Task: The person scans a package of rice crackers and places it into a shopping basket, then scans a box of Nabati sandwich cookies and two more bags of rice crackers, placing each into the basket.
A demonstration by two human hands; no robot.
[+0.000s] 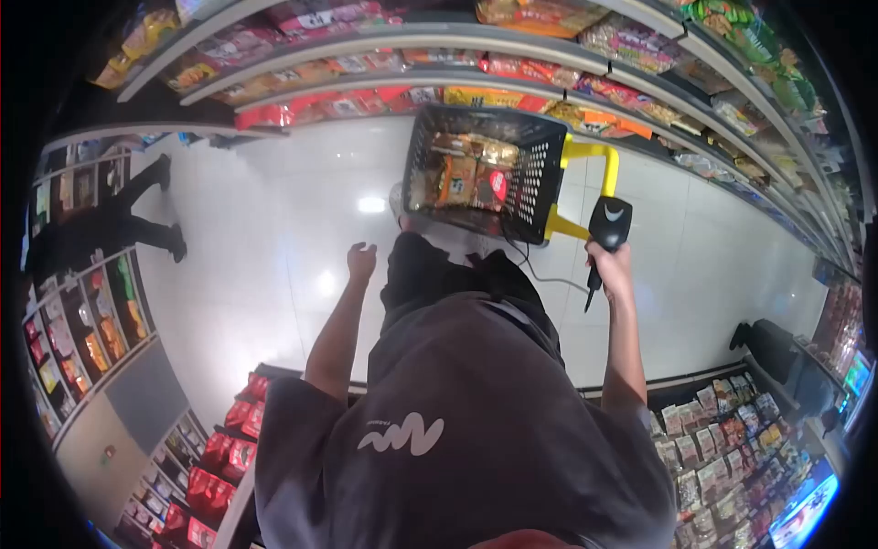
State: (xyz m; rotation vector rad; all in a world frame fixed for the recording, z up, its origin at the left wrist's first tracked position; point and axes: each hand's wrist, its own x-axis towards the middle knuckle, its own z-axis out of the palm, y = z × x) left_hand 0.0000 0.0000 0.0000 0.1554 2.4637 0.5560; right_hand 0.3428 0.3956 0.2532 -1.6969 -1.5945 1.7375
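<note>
My right hand [615,267] is wrapped around the grip of a black barcode scanner [610,224], whose head overlaps the end of the yellow basket handle [599,153] in this view. A dark cable [553,278] loops from the scanner's side towards my waist. In front of my legs is a black shopping basket [533,188] with perforated walls. Packaged snacks [462,178] lie inside it, one with a round red mark. My left hand [362,261] hangs at my left side, holding nothing, its fingers loosely curled and apart.
Shelves of bagged snacks [412,57] curve across the front. Red packages [215,480] fill a rack behind me on the left, and hanging packets [718,453] another on the right. A person in dark trousers [137,220] is at the left; another dark-clothed figure [768,352] is at the right.
</note>
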